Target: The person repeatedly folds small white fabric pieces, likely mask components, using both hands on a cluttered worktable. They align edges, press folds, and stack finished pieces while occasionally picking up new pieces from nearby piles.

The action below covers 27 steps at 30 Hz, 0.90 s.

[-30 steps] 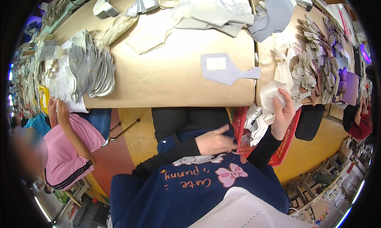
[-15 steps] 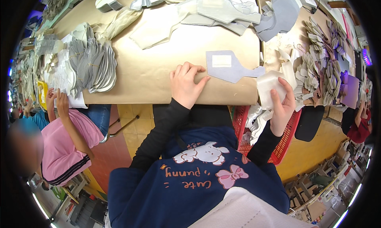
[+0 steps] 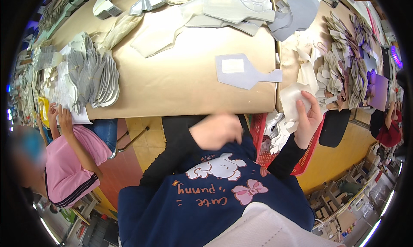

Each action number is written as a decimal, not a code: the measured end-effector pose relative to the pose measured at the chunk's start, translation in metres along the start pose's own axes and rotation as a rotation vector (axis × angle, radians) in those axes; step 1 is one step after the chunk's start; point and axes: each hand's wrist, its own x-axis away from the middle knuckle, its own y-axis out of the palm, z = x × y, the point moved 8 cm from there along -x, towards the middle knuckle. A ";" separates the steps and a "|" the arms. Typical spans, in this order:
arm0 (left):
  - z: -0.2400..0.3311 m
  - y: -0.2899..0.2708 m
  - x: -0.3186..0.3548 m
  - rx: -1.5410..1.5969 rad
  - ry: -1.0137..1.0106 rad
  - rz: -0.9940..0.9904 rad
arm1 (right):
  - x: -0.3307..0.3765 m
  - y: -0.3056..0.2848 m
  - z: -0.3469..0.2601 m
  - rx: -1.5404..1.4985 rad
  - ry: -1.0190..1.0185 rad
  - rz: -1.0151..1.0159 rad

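Observation:
My left hand [image 3: 218, 131], blurred by motion, hangs off the table's front edge above my lap; its fingers are too smeared to read. My right hand [image 3: 308, 118] pinches a thin cream-white sheet [image 3: 294, 100] between thumb and fingers, at the table's front right corner. A pale strip [image 3: 307, 70] lies just behind that sheet. On the table lies a flat grey cut piece [image 3: 251, 77] with a narrow tail pointing right, and a cream rectangular patch [image 3: 232, 66] sits on its wide left part. Neither hand touches this piece.
Bundled grey pieces [image 3: 97, 75] stand at the left, and large pale cut pieces [image 3: 232, 8] lie along the back. More bundles [image 3: 357, 75] fill the right side. Below my right hand, a red basket [image 3: 303, 157] holds white scraps. A person in pink [image 3: 75, 161] works at the left.
My left hand has left the table beside the grey piece and moved down and rightward over my lap. My right hand still holds the cream sheet. The view has shifted slightly.

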 end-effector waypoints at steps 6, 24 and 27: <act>-0.004 -0.019 -0.010 -0.548 -0.233 0.402 | 0.002 -0.020 0.007 -0.051 -0.050 0.084; -0.007 -0.065 -0.010 0.130 -0.197 0.578 | 0.011 -0.009 -0.002 -0.123 -0.022 -0.053; -0.024 -0.102 0.021 -0.377 -0.361 0.852 | 0.002 0.029 -0.006 -0.046 0.056 -0.234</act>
